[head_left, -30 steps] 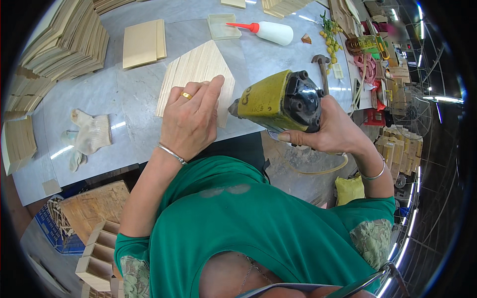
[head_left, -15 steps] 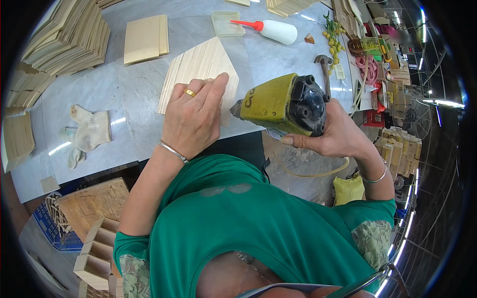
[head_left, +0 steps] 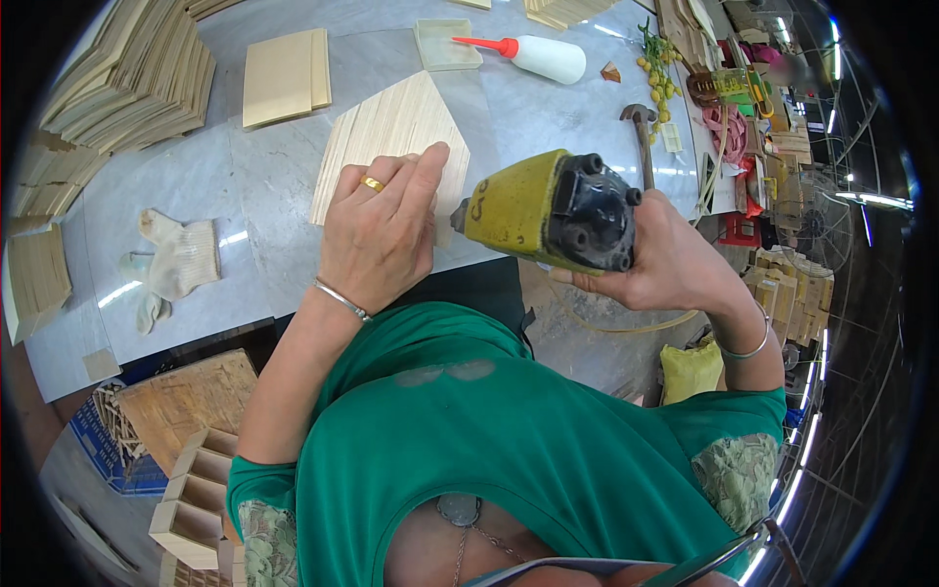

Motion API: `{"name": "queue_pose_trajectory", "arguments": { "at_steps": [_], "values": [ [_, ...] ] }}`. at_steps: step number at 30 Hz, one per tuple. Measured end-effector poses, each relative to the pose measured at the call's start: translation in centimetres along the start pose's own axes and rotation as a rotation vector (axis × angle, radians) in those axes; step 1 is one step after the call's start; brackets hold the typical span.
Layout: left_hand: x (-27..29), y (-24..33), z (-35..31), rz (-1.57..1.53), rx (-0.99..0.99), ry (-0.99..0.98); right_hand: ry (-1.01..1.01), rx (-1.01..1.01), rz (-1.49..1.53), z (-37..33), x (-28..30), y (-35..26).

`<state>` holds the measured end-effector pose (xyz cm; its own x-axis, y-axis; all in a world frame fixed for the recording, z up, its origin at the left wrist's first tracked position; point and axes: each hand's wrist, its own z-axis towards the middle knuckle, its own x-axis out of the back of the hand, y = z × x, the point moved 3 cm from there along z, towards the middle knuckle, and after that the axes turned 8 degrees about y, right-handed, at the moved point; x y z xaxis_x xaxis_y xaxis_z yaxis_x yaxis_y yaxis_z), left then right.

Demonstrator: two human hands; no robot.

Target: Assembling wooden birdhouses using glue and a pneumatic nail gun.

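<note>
A pale wooden panel (head_left: 396, 122) with a pointed far end stands or lies at the table's near edge; its lower part is hidden. My left hand (head_left: 381, 215) grips it, fingers bent over its near side. In my right hand (head_left: 650, 259) is a yellow and black nail gun (head_left: 523, 210), its nose pointing left, close beside the panel's right edge. Whether the nose touches the wood I cannot tell. Most of my right fingers are hidden behind the tool.
Stacked thin boards (head_left: 137, 78) fill the far left, with two flat boards (head_left: 284, 76) nearby. A white glue bottle (head_left: 550, 61) rests its red nozzle on a shallow tray (head_left: 445, 54). A hammer (head_left: 641, 137), yellow fruit (head_left: 662, 78) and a glove (head_left: 184, 256) lie on the table.
The nail gun has tilted and shifted slightly left and down, with my right hand moving along. My left hand and the panel have stayed in place.
</note>
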<state>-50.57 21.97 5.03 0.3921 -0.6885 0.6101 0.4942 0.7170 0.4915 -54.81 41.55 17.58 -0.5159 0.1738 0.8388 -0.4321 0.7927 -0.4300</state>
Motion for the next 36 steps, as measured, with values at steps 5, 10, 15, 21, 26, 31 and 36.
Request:
{"name": "queue_pose_trajectory", "arguments": {
  "at_steps": [5,10,15,21,26,31,36],
  "values": [
    [-0.6,-0.2,0.4,-0.069,0.059,-0.021,0.117,0.003,0.177,-0.9,0.0,1.4],
    [1.0,-0.9,1.6,-0.077,0.04,-0.059,0.325,-0.341,0.257,-2.6,-0.7,7.1],
    [2.0,-2.5,5.6,0.03,-0.144,-0.205,0.408,-0.356,-0.171,-1.4,-3.1,12.6],
    [-0.3,-5.7,8.0,0.023,0.234,-0.478,0.652,-0.284,-0.373,-2.0,-7.5,19.7],
    [0.1,-8.4,5.5,-0.215,0.577,-0.66,0.585,-0.466,-0.21,-0.5,-7.7,19.9],
    [-4.6,-7.2,8.2,0.065,0.0,-0.6,0.647,-0.344,-0.164,1.3,-9.4,21.4],
    [-4.2,-3.2,10.2,0.277,-0.045,-0.981,0.621,-0.308,-0.166,1.8,-9.5,20.3]
  ]
}}
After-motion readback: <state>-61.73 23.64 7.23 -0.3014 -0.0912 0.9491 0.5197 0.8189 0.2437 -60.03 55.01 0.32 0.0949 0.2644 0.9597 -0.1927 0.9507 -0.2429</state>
